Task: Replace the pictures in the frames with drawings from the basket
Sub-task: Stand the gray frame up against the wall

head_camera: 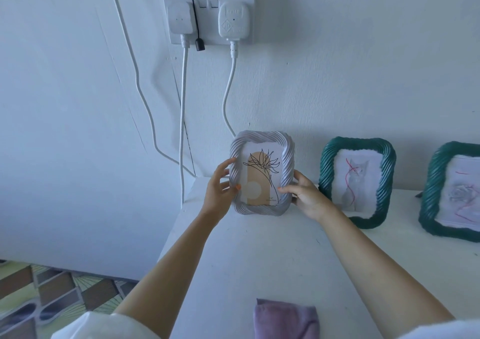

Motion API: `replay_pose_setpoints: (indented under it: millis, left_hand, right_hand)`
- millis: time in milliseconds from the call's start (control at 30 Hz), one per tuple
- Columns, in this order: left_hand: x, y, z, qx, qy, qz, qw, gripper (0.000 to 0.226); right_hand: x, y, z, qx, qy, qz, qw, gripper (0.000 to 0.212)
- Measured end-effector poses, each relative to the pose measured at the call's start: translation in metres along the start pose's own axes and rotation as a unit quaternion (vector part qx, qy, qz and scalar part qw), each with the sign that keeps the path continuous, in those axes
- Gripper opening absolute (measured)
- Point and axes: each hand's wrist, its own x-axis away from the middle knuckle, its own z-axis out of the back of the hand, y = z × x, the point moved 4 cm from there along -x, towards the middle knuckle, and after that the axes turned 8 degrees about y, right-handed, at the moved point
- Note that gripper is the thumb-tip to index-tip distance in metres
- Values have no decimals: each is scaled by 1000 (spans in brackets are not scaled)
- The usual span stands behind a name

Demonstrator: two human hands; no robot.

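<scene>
A white twisted-rope picture frame [262, 141] stands upright near the back left corner of the white table [259, 255]. It holds a printed picture of a line-drawn flower over a tan arch [259, 177]. My left hand [219, 188] grips the frame's left edge, thumb on the front. My right hand [306, 196] grips its right edge the same way. Two green twisted frames stand to the right: one [359, 180] with a pale drawing crossed by a red line, another [452, 196] cut off by the view's edge, with a faint rose drawing. No basket is in view.
A purple cloth [285, 318] lies at the table's near edge. On the wall above, a double socket [207, 9] carries two white plugs with cables hanging behind the table's left corner. Patterned floor [52, 294] shows at the lower left.
</scene>
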Motion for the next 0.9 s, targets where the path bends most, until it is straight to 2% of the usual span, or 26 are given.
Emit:
replay_pose_setpoints:
  millis: [67, 233, 533, 900]
  left_hand:
    - [6, -2, 3, -1, 19, -3, 1000, 59]
    - [18, -15, 6, -43, 38, -1, 998, 52]
    - [29, -16, 8, -83, 30, 0, 996, 52]
    - [38, -9, 10, -93, 24, 13, 995, 53]
  right_hand:
    - [3, 3, 4, 11, 50, 25, 998, 42]
    - [22, 12, 7, 5, 142, 107, 984, 61]
    - [40, 17, 3, 63, 164, 137, 975, 67]
    - [51, 18, -1, 84, 178, 133, 971, 68]
